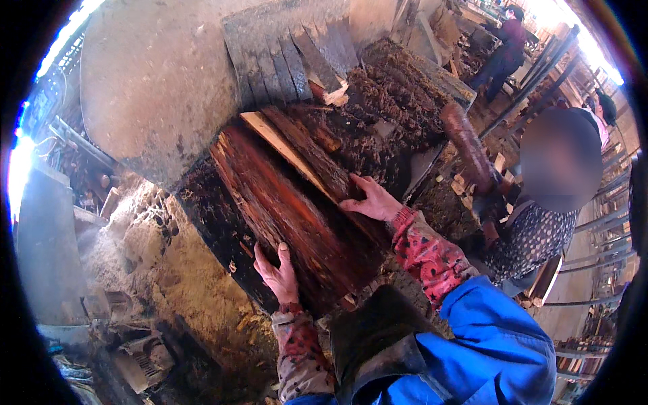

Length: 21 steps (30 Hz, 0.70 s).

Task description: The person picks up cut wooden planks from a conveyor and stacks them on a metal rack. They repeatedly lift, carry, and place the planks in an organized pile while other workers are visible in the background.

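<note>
Red-brown slabs point(277, 196) lie lengthwise between my spread hands: left point(279, 275) at the left edge, right point(373, 200) on the right-hand piece. The dark surface point(209, 219) bears them; sawdust point(185, 266) heaps leftward, strips point(290, 67) hang beyond, a co-worker point(533, 233) is at right.

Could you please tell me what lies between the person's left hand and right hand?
In the head view, a reddish-brown, rough-surfaced piece of wood lies between the left hand and the right hand.
</note>
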Motion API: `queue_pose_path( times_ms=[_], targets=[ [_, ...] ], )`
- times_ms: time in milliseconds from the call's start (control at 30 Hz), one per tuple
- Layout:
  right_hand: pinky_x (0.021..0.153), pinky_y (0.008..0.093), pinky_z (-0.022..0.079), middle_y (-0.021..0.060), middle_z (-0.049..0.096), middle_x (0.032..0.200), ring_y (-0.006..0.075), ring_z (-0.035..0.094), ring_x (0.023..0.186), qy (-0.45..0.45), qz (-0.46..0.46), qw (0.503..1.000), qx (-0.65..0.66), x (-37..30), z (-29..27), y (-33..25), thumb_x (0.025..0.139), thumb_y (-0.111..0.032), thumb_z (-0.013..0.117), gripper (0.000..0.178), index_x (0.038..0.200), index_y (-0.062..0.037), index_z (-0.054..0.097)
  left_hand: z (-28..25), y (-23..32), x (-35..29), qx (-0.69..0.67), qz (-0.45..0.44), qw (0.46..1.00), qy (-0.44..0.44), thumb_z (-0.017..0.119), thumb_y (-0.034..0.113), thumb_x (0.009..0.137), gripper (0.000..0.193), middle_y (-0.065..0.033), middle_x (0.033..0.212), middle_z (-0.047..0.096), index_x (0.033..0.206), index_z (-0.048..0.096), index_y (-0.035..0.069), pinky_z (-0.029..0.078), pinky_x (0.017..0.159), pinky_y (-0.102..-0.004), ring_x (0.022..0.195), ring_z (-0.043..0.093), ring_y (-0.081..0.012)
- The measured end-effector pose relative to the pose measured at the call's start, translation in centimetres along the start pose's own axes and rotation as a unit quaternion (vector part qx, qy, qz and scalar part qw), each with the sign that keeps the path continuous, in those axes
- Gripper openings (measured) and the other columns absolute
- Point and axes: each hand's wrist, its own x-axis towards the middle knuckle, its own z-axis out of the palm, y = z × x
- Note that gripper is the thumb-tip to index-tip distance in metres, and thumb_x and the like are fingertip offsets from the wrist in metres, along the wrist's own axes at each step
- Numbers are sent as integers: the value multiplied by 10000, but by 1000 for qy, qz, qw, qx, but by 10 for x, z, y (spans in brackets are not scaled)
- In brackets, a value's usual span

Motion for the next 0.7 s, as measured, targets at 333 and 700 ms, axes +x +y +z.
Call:
queue_pose_path(
  times_ms=[333, 700],
  targets=[
    [1003, 402, 358, 294, 378, 1304, 428, 409, 1205, -27, -51, 998, 0, 14, 5, -14, 621, -730, 643, 1163, 1417, 5, 222, 0, 10, -2, 17, -10, 1000, -13, 692, 405, 789, 753, -184, 1141, 452, 1338, 376, -1, 382, 937, -388, 1074, 478, -313],
    [909, 420, 404, 264, 497, 1114, 386, 492, 1080, 2, -43, 999, 28, -37, 27, -10, 660, -586, 721, 1066, 1374, 63, 267, -17, -11, -28, -90, 10, 995, -42, 673, 387, 806, 742, -209, 1181, 498, 1350, 359, -7, 367, 960, -381, 1117, 479, -302]
  ],
)
